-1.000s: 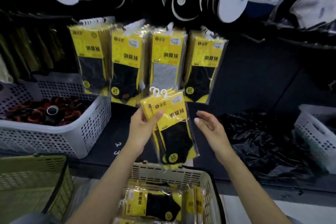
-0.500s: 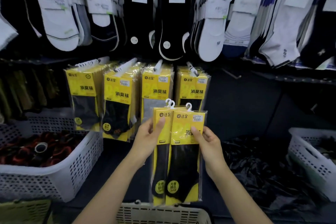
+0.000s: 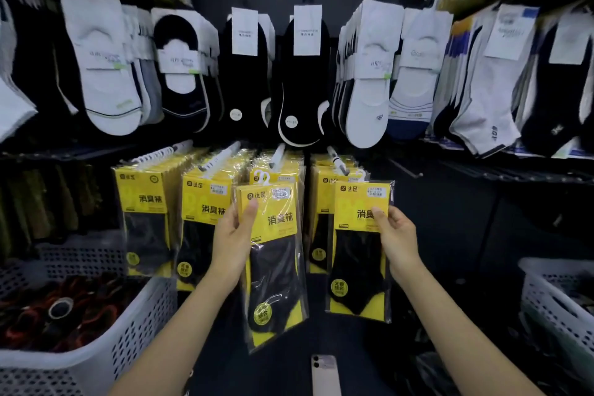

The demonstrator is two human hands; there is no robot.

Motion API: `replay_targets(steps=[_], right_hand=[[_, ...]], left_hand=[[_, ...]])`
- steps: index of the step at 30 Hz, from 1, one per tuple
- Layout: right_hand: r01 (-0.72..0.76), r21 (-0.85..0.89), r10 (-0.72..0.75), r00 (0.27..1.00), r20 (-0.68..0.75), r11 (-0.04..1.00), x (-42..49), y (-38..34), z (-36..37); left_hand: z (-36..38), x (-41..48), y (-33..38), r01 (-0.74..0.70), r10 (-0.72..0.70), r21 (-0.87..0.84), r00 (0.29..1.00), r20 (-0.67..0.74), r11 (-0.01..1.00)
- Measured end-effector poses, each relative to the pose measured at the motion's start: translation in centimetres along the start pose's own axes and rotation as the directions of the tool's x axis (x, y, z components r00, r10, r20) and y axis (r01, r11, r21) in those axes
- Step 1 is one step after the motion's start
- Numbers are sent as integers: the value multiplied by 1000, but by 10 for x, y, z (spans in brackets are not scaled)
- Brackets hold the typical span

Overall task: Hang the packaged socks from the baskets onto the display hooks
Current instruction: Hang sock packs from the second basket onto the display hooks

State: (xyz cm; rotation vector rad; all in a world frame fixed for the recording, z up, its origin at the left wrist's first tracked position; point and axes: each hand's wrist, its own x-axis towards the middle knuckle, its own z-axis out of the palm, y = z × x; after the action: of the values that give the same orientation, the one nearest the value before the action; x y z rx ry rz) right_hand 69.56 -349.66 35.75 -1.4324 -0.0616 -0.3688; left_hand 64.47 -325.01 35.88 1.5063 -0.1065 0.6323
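Two grips are clamped, each on its own packaged socks: the left grip [image 3: 233, 244] lays its thumb across the yellow card of the left pack [image 3: 276, 270], fingers behind; the right grip [image 3: 398, 235] pinches the right pack [image 3: 356, 267] at its right edge, thumb on the front; both packs hang upright and apart, in front of the display; two white hanger loops show atop the left pack; the right pack's top sits near the tip of the rightmost display hook [image 3: 336, 160], and I cannot tell whether it is on it; four rows of hanging yellow packs [image 3: 144, 202] fill the hooks behind; loose socks [image 3: 305, 80] hang on the far rack above; a white basket [image 3: 96, 357] stands near left, another basket [image 3: 546, 296] near right, a phone [image 3: 325, 374] nearest.
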Motion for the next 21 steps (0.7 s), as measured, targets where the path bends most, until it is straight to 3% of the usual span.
replay_targets(steps=[4, 8, 16, 21], right_hand=[[53, -62, -49, 997, 54, 997, 21, 4, 17], [10, -53, -8, 999, 42, 999, 37, 17, 33], [-85, -202, 34, 970, -243, 976, 76, 38, 51], [-139, -258, 51, 946, -321, 956, 82, 38, 50]], left_hand=[[5, 9, 0, 25, -22, 49, 999, -49, 999], [14, 13, 0, -1, 5, 70, 999, -49, 998], [20, 17, -7, -2, 2, 25, 1000, 2, 1000], [22, 16, -5, 11, -9, -57, 999, 36, 998]])
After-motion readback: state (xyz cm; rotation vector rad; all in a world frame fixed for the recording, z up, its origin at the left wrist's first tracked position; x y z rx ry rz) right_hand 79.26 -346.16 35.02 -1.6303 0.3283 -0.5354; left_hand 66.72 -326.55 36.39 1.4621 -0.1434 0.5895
